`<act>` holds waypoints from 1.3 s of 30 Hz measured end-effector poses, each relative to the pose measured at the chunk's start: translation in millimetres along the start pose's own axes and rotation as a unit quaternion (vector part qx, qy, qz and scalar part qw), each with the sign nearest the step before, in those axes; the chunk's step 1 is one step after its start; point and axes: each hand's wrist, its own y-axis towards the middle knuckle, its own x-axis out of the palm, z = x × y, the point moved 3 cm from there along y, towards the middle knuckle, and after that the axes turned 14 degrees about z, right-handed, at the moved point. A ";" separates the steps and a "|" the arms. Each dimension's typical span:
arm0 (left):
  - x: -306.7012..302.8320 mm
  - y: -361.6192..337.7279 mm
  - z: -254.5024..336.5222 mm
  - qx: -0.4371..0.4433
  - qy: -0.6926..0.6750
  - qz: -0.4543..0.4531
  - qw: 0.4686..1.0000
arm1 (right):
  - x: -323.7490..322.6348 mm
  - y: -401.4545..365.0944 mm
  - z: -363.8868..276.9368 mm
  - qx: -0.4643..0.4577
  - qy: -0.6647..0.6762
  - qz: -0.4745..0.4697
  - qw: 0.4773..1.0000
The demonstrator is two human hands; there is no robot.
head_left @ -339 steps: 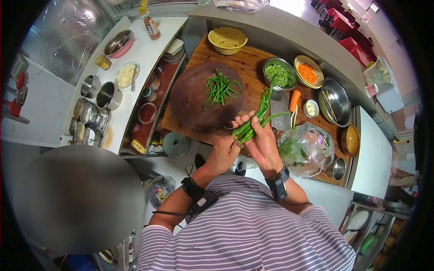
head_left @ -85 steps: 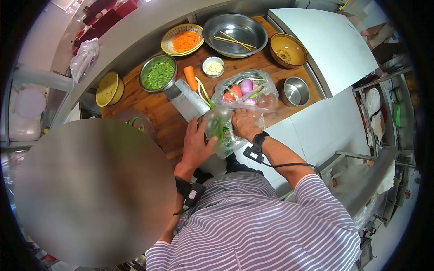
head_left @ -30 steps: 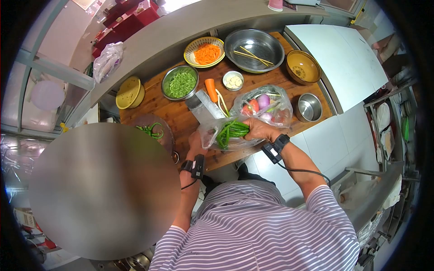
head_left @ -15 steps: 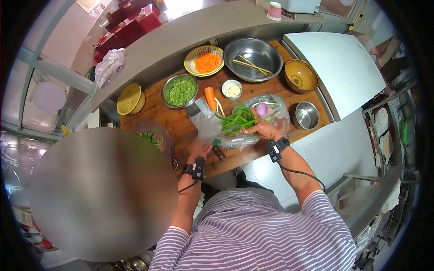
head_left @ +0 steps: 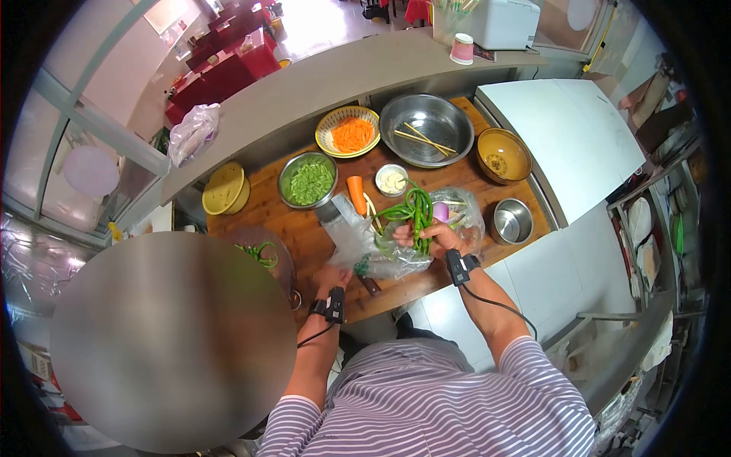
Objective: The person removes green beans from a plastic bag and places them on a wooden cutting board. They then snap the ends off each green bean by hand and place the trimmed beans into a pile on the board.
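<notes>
A bunch of long green peppers [head_left: 420, 221] is gripped in my right hand [head_left: 443, 235], raised over the clear plastic bag. My left hand [head_left: 333, 276] pinches the near left edge of the plastic bag [head_left: 396, 266]. A dark wooden knife handle [head_left: 370, 286] sticks out just right of my left hand; its blade is hidden. Beyond the bag lie a carrot piece [head_left: 355, 196] and a small bowl of peeled garlic [head_left: 391, 181]. A purple onion [head_left: 440, 212] shows by the bag, past my right hand. More green peppers [head_left: 263, 254] lie on a round board at left.
Along the back of the wooden table [head_left: 263, 206] stand a bowl of chopped green vegetable [head_left: 308, 180], a basket of sliced carrot [head_left: 352, 135], a steel basin [head_left: 415, 156] with chopsticks, and a brown bowl [head_left: 503, 155]. A steel pot [head_left: 512, 222] sits at right, a yellow tub [head_left: 226, 188] at left.
My right hand has turned, and the green peppers now hang together in a tighter, more upright bunch. My left hand stays at the bag's edge. The view has tilted slightly upward.
</notes>
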 end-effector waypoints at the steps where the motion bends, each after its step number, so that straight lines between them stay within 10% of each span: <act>1: 2.4 -3.5 3.3 0.001 0.000 -0.002 1.000 | -0.5 -0.2 0.7 -0.001 -0.001 -0.001 1.000; 3: 8.0 -18.7 18.5 0.173 0.381 0.010 0.908 | -2.4 1.4 1.6 -0.011 -0.018 0.012 1.000; 6: 19.5 -45.5 36.0 0.362 0.803 0.029 0.473 | -13.6 4.7 -2.7 0.003 -0.072 0.006 0.997; 16: 0.1 23.5 14.5 0.390 0.710 -0.001 0.586 | -1.3 -12.7 -14.4 -0.021 -0.060 0.079 0.995; 21: 5.2 6.5 17.6 0.419 0.767 0.037 0.485 | 4.9 -23.0 -13.7 -0.029 -0.073 0.053 0.996; 24: 9.5 -5.1 24.1 0.411 0.779 0.030 0.473 | 3.1 -13.4 -17.4 -0.064 0.074 -0.158 0.983; 27: -26.2 116.5 -22.1 0.517 0.638 -0.079 0.565 | 7.7 -4.6 -27.4 -0.144 0.131 -0.010 0.981; 30: 16.2 -25.6 0.8 0.222 0.218 0.050 0.949 | 20.6 7.7 -39.9 -0.167 0.203 0.080 0.962; 31: 16.8 -26.9 -1.9 0.222 0.220 0.050 0.949 | 18.1 10.2 -42.1 -0.179 0.232 0.160 0.943; 33: 22.0 -35.6 3.7 0.523 0.442 0.104 0.721 | 9.4 17.9 -45.7 -0.192 0.230 0.158 0.941; 39: 23.4 -73.6 11.8 0.585 0.492 0.102 0.637 | 0.8 24.2 -68.3 -0.259 0.362 0.171 0.879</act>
